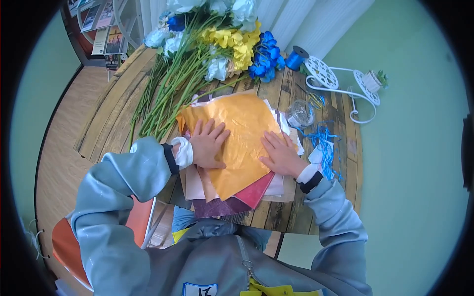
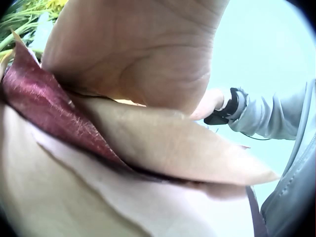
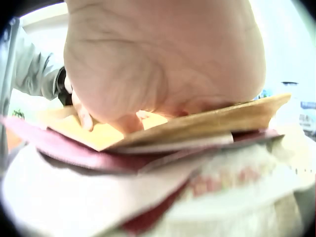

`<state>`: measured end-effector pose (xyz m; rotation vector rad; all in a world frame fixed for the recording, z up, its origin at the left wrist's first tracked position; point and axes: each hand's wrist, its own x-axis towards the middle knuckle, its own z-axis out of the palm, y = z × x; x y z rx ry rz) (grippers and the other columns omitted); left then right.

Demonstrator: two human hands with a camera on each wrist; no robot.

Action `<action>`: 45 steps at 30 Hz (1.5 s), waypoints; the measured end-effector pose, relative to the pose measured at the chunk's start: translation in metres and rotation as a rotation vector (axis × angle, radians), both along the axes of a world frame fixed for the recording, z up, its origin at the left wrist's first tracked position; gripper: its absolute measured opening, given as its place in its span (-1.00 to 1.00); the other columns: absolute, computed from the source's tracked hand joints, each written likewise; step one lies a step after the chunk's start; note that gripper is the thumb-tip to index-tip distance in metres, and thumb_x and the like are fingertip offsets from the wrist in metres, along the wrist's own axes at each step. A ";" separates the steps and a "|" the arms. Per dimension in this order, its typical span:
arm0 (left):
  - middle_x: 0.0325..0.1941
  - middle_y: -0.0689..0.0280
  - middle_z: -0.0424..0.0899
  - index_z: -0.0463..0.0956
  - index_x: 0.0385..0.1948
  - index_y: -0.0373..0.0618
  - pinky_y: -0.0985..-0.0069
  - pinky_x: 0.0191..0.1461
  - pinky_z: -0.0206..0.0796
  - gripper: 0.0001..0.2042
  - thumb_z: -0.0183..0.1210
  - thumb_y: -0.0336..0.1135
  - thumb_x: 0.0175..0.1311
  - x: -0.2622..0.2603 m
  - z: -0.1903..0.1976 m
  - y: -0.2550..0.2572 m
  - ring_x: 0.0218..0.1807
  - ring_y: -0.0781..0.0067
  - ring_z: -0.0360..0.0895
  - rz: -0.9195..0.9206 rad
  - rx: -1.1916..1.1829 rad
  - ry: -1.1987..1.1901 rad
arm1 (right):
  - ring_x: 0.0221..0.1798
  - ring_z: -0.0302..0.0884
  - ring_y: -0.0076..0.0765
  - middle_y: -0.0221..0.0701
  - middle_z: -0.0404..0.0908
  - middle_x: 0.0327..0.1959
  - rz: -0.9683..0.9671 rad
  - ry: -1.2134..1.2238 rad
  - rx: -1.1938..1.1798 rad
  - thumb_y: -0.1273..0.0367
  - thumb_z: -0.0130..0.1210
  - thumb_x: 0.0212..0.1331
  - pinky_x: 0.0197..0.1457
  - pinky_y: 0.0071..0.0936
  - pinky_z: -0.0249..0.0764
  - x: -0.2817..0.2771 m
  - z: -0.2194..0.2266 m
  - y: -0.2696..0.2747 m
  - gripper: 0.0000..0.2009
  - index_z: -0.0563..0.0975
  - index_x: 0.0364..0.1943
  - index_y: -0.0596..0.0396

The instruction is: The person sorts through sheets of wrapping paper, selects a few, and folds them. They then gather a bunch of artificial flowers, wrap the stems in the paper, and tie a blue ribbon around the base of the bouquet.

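An orange sheet of paper (image 1: 244,143) lies on top of a stack of pink, maroon and cream sheets (image 1: 232,200) on the round wooden table (image 1: 111,121). My left hand (image 1: 208,144) lies flat on the orange sheet's left part, fingers straight and spread. My right hand (image 1: 280,154) presses flat on its right edge. In the left wrist view the palm (image 2: 143,54) rests on the sheets, with a maroon sheet (image 2: 47,106) below. In the right wrist view the palm (image 3: 163,64) bears on the orange sheet's edge (image 3: 207,123) above the stack.
Artificial flowers with long green stems (image 1: 197,54), blue, yellow and pale, lie at the table's far side. A blue ribbon spool (image 1: 296,56), a clear tape roll (image 1: 299,113), loose blue ribbon (image 1: 323,140) and a white wire stand (image 1: 345,84) are at the right. An orange chair (image 1: 64,241) is beside me.
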<state>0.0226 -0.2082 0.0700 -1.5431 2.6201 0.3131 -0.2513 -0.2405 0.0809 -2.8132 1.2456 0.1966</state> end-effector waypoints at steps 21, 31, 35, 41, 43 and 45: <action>0.45 0.02 -0.17 -0.11 0.35 -0.12 -0.29 0.32 -0.48 0.13 -0.19 0.64 -0.18 0.007 -0.022 -0.016 0.44 -0.22 -0.33 -0.034 -0.050 0.015 | 0.49 -0.35 -0.03 -0.24 -0.21 0.45 0.054 0.091 0.046 -0.09 -0.35 0.28 0.43 0.08 -0.31 0.047 -0.010 -0.054 -0.36 -0.01 0.37 -0.12; 0.46 0.04 -0.19 -0.10 0.37 0.20 -0.30 0.31 -0.44 -0.01 -0.10 0.55 -0.11 0.033 -0.019 -0.002 0.44 -0.22 -0.28 -0.158 -0.085 0.011 | 0.48 -0.30 -0.03 -0.30 -0.16 0.45 0.206 -0.064 0.083 -0.07 -0.26 0.26 0.43 0.02 -0.26 0.000 -0.015 0.020 -0.38 0.04 0.36 -0.22; 0.46 0.03 -0.21 -0.13 0.37 0.20 -0.29 0.32 -0.46 0.03 -0.02 0.54 -0.18 0.042 -0.013 -0.002 0.45 -0.20 -0.32 -0.172 -0.030 0.024 | 0.49 -0.34 -0.06 -0.35 -0.18 0.46 0.095 -0.005 0.081 -0.08 -0.26 0.26 0.43 0.02 -0.27 -0.026 -0.016 0.013 -0.36 -0.01 0.38 -0.19; 0.43 0.01 -0.12 -0.07 0.36 0.20 -0.24 0.35 -0.46 0.05 0.23 0.31 -0.29 0.028 0.044 -0.011 0.45 -0.16 -0.30 -0.245 0.189 -0.118 | 0.49 -0.32 -0.08 -0.24 -0.13 0.44 0.074 -0.021 0.231 -0.13 -0.16 0.19 0.43 0.02 -0.29 -0.022 0.018 0.024 -0.30 0.06 0.35 -0.15; 0.42 0.02 -0.08 -0.04 0.35 0.18 -0.21 0.36 -0.41 0.03 0.34 0.10 -0.30 0.024 0.057 0.002 0.44 -0.12 -0.25 -0.272 0.146 -0.057 | 0.48 -0.27 -0.06 -0.18 -0.08 0.42 0.277 -0.104 0.276 -0.05 0.01 0.12 0.43 0.03 -0.26 -0.016 0.030 0.032 -0.31 0.17 0.31 -0.13; 0.42 0.03 -0.08 -0.04 0.35 0.18 -0.20 0.35 -0.39 0.02 0.36 0.04 -0.30 0.026 0.051 0.013 0.44 -0.12 -0.23 -0.225 0.089 -0.037 | 0.44 -0.13 -0.06 -0.18 0.01 0.39 0.306 -0.171 0.229 0.07 0.08 0.09 0.40 -0.04 -0.14 -0.012 0.023 0.036 -0.39 0.25 0.26 -0.13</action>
